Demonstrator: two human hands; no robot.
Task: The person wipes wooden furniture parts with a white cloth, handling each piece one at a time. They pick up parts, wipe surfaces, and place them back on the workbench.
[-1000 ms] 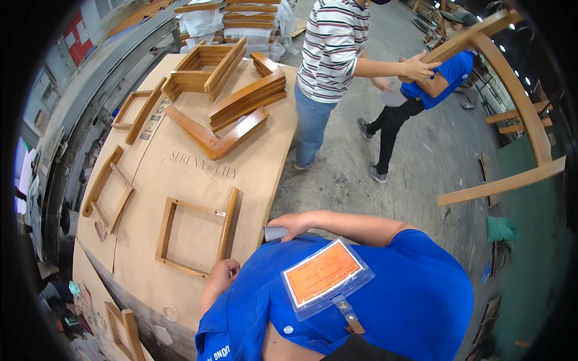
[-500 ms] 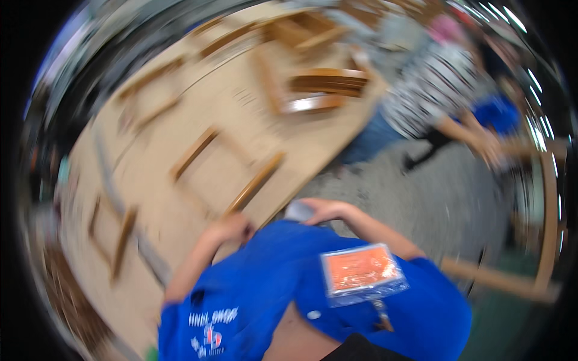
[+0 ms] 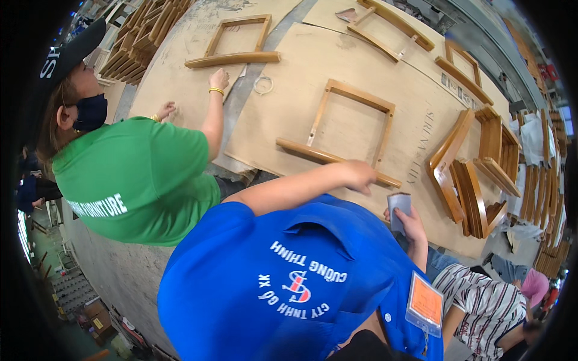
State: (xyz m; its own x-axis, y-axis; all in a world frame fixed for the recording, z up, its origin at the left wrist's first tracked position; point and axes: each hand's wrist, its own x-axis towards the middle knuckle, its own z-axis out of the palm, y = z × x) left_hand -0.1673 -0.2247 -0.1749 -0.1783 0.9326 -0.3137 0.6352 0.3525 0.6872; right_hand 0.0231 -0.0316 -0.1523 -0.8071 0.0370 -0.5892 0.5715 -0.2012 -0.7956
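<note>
Across the near rail of a U-shaped, varnished wooden frame (image 3: pixel 390 123) lies my left hand (image 3: pixel 358 175), its fingers curled down over the rail; their undersides are hidden. The frame lies flat on the cardboard-covered table (image 3: pixel 277 114), rounded rail toward me. To the right, at the table's edge, my right hand (image 3: pixel 410 221) grips a folded grey sheet of sandpaper (image 3: pixel 398 210) with a brownish edge. The sandpaper is held upright, apart from the frame.
At my left a co-worker in green (image 3: pixel 132 180) reaches toward another wooden frame (image 3: pixel 233 58). A pale ring (image 3: pixel 263 85) lies between us. Stacked curved wooden parts (image 3: pixel 472 195) stand at the right, more frames farther back. A person in a striped shirt (image 3: pixel 481 301) is at lower right.
My view has swung left, bringing the co-worker in green into sight. My left hand has shifted from the rail's end farther along it. My right hand still holds the sandpaper.
</note>
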